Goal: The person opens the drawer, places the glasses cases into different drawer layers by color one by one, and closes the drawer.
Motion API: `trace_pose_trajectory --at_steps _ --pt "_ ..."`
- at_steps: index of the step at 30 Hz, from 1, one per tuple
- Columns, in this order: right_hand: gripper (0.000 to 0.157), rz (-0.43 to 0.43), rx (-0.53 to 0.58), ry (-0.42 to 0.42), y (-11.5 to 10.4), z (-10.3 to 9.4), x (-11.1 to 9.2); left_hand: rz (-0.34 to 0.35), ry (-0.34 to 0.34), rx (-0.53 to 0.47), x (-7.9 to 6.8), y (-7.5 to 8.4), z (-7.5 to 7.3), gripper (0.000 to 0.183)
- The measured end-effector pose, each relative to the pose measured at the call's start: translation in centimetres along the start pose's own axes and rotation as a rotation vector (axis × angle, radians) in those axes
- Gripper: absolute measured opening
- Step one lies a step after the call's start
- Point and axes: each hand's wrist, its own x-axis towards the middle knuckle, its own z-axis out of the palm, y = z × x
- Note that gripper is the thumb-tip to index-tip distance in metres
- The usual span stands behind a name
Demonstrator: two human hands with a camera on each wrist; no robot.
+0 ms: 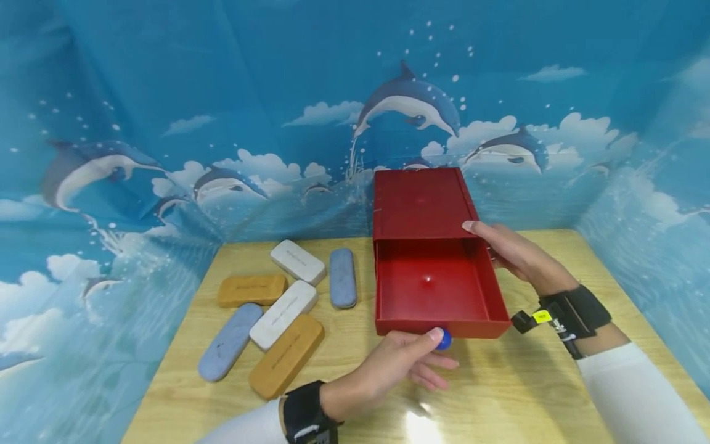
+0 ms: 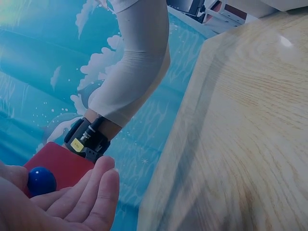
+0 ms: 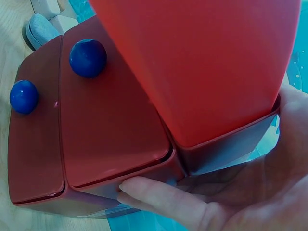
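A red drawer cabinet (image 1: 418, 200) stands at the back of the table, its top drawer (image 1: 432, 299) pulled far out with a bare red inside. My left hand (image 1: 396, 361) pinches the drawer's blue knob (image 1: 445, 340) between thumb and index finger, the other fingers extended below. My right hand (image 1: 513, 253) grips the cabinet's right side, thumb on the top edge and fingers along the side wall. In the right wrist view, two lower drawers (image 3: 113, 120) are closed, each with a round blue knob (image 3: 88, 57).
Left of the cabinet, on the wooden table (image 1: 355, 336), lie several oblong cases: white (image 1: 298, 261), blue-grey (image 1: 342, 277) and mustard (image 1: 286, 356). Some of them touch or overlap. A blue dolphin-print cloth (image 1: 310, 80) hangs behind and at both sides.
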Motion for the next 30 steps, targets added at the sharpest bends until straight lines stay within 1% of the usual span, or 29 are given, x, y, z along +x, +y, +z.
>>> trace_pose_trajectory --at_steps 6,10,13,17,18,22,24,26,28,30 --pt "0.061 -0.005 -0.007 -0.004 0.0 -0.1 0.0 -0.011 0.004 -0.005 -0.2 -0.2 0.2 0.043" --pt "0.062 -0.011 -0.029 0.0 -0.2 -0.1 -0.1 -0.007 0.001 0.015 -0.2 -0.2 0.2 0.045" --pt "0.064 -0.008 -0.037 0.008 -0.3 -0.1 -0.1 0.0 -0.018 0.068 -0.2 -0.2 0.0 0.048" --pt "0.065 0.003 -0.037 0.014 -0.4 0.0 -0.1 0.021 -0.069 0.199 -0.3 -0.2 -0.7 0.05" --pt "0.066 0.006 -0.035 0.015 -0.4 0.0 -0.1 0.032 -0.085 0.242 -0.3 -0.3 -0.8 0.049" --pt "0.066 0.014 -0.024 0.014 -0.3 0.0 0.0 0.078 -0.138 0.467 -0.7 -0.9 -1.9 0.046" --pt "0.066 0.015 -0.016 0.009 -0.3 0.0 0.0 0.105 -0.158 0.641 -0.9 -1.3 -2.6 0.048" --pt "0.066 0.014 -0.012 0.005 -0.2 0.0 0.0 0.111 -0.173 0.788 -0.9 -1.7 -3.3 0.051" --pt "0.065 0.01 -0.012 0.002 -0.2 0.0 0.0 0.122 -0.175 0.927 -1.0 -2.2 -4.1 0.055" --pt "0.065 0.005 -0.018 0.0 -0.2 0.0 -0.1 0.131 -0.165 1.003 -1.0 -2.7 -4.8 0.055"
